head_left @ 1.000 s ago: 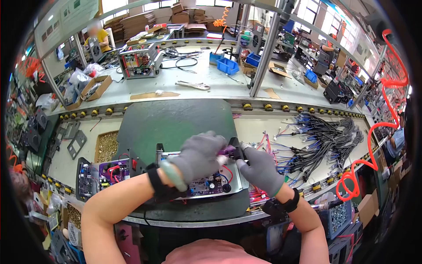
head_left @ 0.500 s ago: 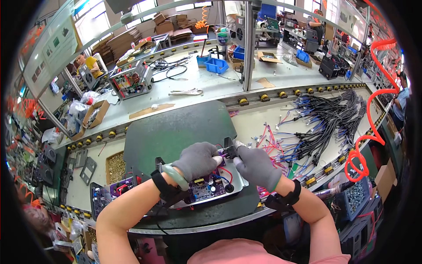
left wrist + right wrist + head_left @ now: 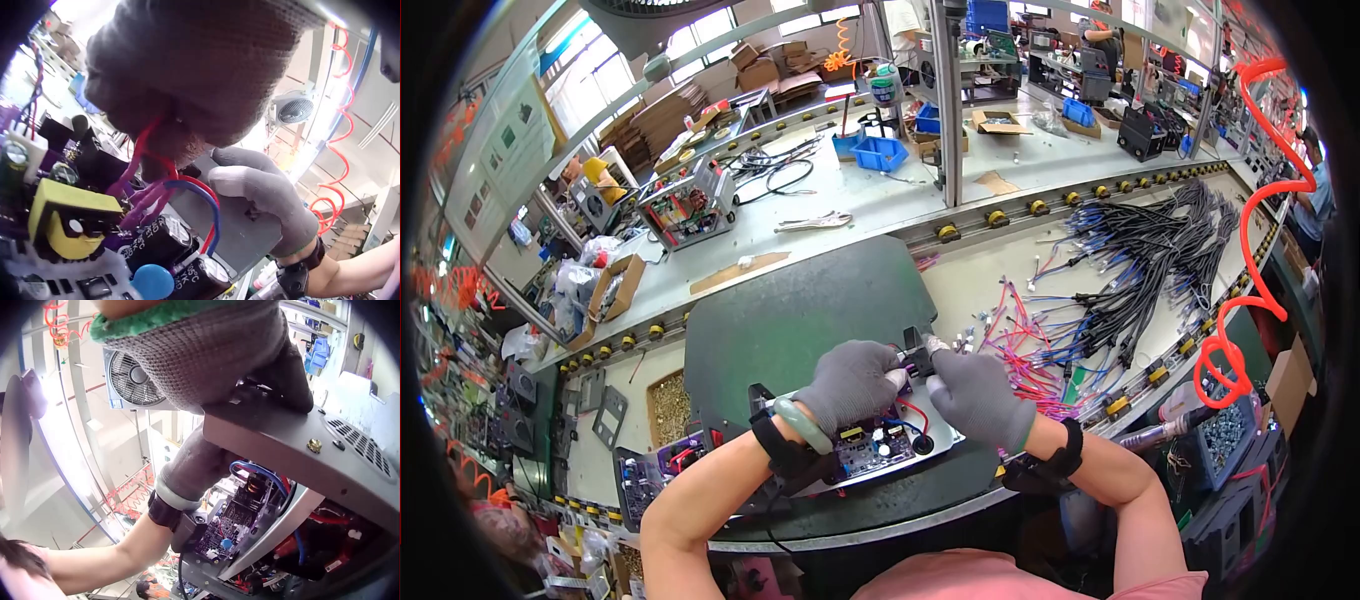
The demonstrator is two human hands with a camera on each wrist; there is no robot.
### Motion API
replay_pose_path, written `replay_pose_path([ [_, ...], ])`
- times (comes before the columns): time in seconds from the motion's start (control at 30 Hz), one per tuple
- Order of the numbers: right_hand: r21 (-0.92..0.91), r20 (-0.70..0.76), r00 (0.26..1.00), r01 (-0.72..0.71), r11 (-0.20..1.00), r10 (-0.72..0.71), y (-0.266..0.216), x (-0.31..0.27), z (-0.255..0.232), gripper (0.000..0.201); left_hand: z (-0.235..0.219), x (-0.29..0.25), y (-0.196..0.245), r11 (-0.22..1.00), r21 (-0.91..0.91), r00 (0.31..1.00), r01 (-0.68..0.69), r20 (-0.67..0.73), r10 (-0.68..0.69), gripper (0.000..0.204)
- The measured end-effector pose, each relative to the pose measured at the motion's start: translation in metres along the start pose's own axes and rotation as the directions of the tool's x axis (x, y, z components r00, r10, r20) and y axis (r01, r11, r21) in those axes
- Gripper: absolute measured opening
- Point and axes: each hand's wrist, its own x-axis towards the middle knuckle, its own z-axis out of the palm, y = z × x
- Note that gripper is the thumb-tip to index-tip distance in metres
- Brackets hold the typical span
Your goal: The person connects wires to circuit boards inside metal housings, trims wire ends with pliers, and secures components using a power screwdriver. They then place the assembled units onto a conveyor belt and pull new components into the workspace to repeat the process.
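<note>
An opened electrical unit with a purple circuit board [image 3: 880,450] lies on the dark green mat [image 3: 810,300]. My gloved left hand [image 3: 850,385] is over the board, its fingers pinching red and purple wires [image 3: 140,187] that rise from it. Capacitors [image 3: 159,240] and a yellow transformer [image 3: 75,215] stand beneath that hand. At the unit's right end, my gloved right hand [image 3: 985,400] grips the edge of a dark end panel [image 3: 281,434] with a vent grille and a brass screw [image 3: 314,445]. Both hands' fingertips are close together; the wire ends are hidden behind them.
A similar unit [image 3: 632,480] stands at the left, near a tray of brass screws [image 3: 668,410]. Loose red wires [image 3: 1025,345] and a heap of black cables [image 3: 1140,270] lie to the right. A red coiled hose [image 3: 1250,250] hangs at the far right.
The head view has turned, so the bench appears tilted. Both hands stay at the unit's right end; the purple part seen earlier at the left fingertips is now mostly covered.
</note>
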Motion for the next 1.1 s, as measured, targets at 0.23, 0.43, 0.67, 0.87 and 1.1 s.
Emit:
replay_pose_path([
  [0.23,-0.092,0.060,0.998,0.009,0.996,-0.003,-0.002,0.002,-0.004,0.050,-0.008,0.008,0.010,0.958,0.274,0.993,-0.083,0.105,0.056,0.019],
  [0.43,0.129,-0.011,0.999,-0.050,0.990,0.052,0.007,-0.004,0.003,0.049,-0.012,-0.016,-0.001,0.959,0.259,0.950,-0.119,-0.250,0.185,0.051],
  [0.67,0.294,-0.063,0.996,-0.045,0.955,0.066,0.013,-0.005,0.010,0.046,-0.017,-0.004,-0.015,0.987,-0.155,0.951,0.033,0.308,0.017,0.042],
  [0.87,0.315,-0.029,0.986,-0.148,0.937,0.165,0.009,-0.004,0.012,0.036,-0.003,0.007,-0.015,0.978,-0.179,0.962,0.108,0.266,-0.058,0.057],
  [1.1,0.858,0.364,0.882,-0.443,0.261,0.298,0.126,0.034,0.013,0.033,-0.020,-0.002,-0.003,0.970,-0.241,0.970,0.009,0.236,0.050,0.046],
])
